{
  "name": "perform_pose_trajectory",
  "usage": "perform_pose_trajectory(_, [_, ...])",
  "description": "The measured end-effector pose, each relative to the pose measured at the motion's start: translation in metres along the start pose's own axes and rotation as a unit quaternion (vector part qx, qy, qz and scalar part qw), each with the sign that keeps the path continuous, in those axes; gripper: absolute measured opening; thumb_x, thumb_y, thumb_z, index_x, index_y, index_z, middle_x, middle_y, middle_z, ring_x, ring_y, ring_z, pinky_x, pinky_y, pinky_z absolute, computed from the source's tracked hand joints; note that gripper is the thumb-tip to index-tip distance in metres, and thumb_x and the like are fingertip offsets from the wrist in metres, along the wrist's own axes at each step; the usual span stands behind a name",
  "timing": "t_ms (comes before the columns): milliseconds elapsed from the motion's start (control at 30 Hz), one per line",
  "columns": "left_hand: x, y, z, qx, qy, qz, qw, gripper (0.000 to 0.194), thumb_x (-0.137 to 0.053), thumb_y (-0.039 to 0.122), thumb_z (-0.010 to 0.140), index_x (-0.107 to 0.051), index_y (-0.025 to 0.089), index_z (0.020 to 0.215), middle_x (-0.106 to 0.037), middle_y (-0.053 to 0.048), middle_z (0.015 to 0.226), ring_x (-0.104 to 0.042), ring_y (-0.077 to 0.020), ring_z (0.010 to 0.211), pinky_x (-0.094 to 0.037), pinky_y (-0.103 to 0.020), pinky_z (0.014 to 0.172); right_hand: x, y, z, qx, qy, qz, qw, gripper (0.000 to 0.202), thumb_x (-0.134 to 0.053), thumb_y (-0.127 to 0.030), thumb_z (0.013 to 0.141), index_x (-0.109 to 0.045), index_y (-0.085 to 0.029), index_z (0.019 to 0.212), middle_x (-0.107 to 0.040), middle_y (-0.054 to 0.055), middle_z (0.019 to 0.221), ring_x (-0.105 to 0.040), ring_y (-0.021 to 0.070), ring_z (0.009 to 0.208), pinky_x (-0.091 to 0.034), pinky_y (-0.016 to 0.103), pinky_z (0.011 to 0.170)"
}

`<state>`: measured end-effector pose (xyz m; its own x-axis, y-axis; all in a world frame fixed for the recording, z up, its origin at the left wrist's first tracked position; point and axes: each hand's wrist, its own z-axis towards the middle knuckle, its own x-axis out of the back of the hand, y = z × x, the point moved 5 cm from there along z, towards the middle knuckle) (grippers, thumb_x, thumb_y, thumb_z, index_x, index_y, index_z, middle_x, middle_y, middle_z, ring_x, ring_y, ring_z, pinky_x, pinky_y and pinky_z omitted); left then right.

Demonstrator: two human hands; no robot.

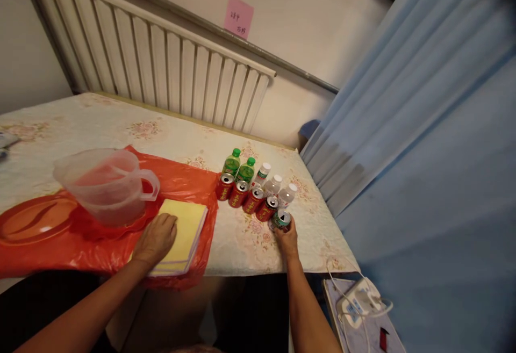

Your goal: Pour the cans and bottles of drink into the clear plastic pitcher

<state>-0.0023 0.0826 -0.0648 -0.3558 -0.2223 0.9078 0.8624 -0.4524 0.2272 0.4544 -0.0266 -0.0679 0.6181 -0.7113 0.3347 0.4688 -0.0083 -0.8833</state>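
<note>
My right hand (287,236) is wrapped round a dark green and silver drink can (282,217) at the near right end of a row of cans. Next to it in the row stand several red cans (254,201) with opened tops. Behind the cans are two green-capped bottles (245,170) and three clear bottles with white caps (273,184). My left hand (158,237) rests with curled fingers on a stack of yellow sheets (184,229); nothing shows in its grip.
A red plastic bag (173,173) lies spread on the flowered tablecloth (234,251). On it sit a translucent jug (108,192) and an orange-red oval lid (36,218). A blue curtain (419,143) hangs at the right, above a power strip (358,304) with cables. A radiator (161,63) is behind.
</note>
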Motion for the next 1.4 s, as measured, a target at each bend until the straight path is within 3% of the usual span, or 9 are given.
perform_pose_trajectory(267, [0.001,0.002,0.0,-0.004,0.008,-0.006,1.0,0.032,-0.036,0.025,0.097,-0.064,0.014,0.108,-0.065,-0.016,0.106,-0.06,-0.0303,0.106,-0.048,-0.044,0.097,-0.002,-0.011,-0.008,-0.028,-0.005,-0.034,0.999,0.07,-0.075,-0.043,0.058,-0.063,-0.013,0.121,-0.074,0.013,0.111,-0.069,0.0262,0.098,-0.053,0.038,0.09])
perform_pose_trajectory(467, [0.001,0.0,-0.002,0.014,0.008,-0.018,1.0,0.03,-0.039,0.025,0.096,-0.064,0.016,0.108,-0.065,-0.015,0.107,-0.06,-0.0294,0.104,-0.048,-0.044,0.096,-0.005,-0.029,-0.034,-0.027,0.039,-0.055,0.997,0.065,-0.074,-0.043,0.06,-0.066,-0.012,0.117,-0.074,0.015,0.112,-0.068,0.0289,0.1,-0.053,0.039,0.089])
perform_pose_trajectory(667, [0.003,0.003,-0.004,0.022,0.006,-0.029,0.999,0.027,-0.037,0.022,0.097,-0.064,0.018,0.103,-0.064,-0.014,0.104,-0.059,-0.0282,0.104,-0.047,-0.042,0.098,-0.032,-0.063,-0.067,-0.016,-0.012,-0.04,0.999,0.067,-0.075,-0.037,0.061,-0.063,-0.013,0.123,-0.071,0.015,0.119,-0.068,0.0296,0.108,-0.053,0.04,0.095])
perform_pose_trajectory(800, [0.009,0.007,-0.008,0.034,-0.014,-0.045,0.998,0.026,-0.036,0.019,0.098,-0.062,0.017,0.102,-0.063,-0.014,0.102,-0.057,-0.0283,0.105,-0.045,-0.043,0.098,-0.068,-0.11,-0.067,0.036,-0.08,-0.007,0.996,0.069,-0.076,-0.032,0.061,-0.061,-0.014,0.125,-0.069,0.015,0.123,-0.066,0.0301,0.112,-0.051,0.043,0.099])
perform_pose_trajectory(967, [0.012,0.008,-0.013,0.048,-0.014,-0.054,0.997,0.022,-0.039,0.018,0.098,-0.061,0.019,0.099,-0.062,-0.012,0.101,-0.056,-0.0268,0.102,-0.044,-0.041,0.096,-0.127,-0.197,-0.054,0.144,-0.15,0.0,0.978,0.07,-0.078,-0.031,0.061,-0.061,-0.013,0.127,-0.067,0.015,0.123,-0.063,0.031,0.115,-0.049,0.044,0.103])
perform_pose_trajectory(1200, [0.009,0.007,-0.018,0.058,-0.008,-0.071,0.996,0.02,-0.041,0.016,0.097,-0.061,0.019,0.096,-0.062,-0.011,0.101,-0.055,-0.0262,0.1,-0.043,-0.041,0.094,-0.208,-0.317,-0.037,0.303,-0.212,0.005,0.929,0.059,-0.074,-0.029,0.068,-0.062,-0.012,0.123,-0.065,0.013,0.115,-0.061,0.0281,0.109,-0.049,0.041,0.099])
perform_pose_trajectory(1400, [0.007,0.007,-0.021,0.066,0.001,-0.08,0.995,0.022,-0.039,0.014,0.097,-0.061,0.017,0.097,-0.062,-0.011,0.1,-0.054,-0.0268,0.099,-0.043,-0.042,0.093,-0.259,-0.38,-0.038,0.436,-0.246,-0.024,0.865,0.056,-0.071,-0.018,0.07,-0.059,-0.016,0.124,-0.063,0.011,0.117,-0.058,0.0263,0.111,-0.048,0.04,0.1])
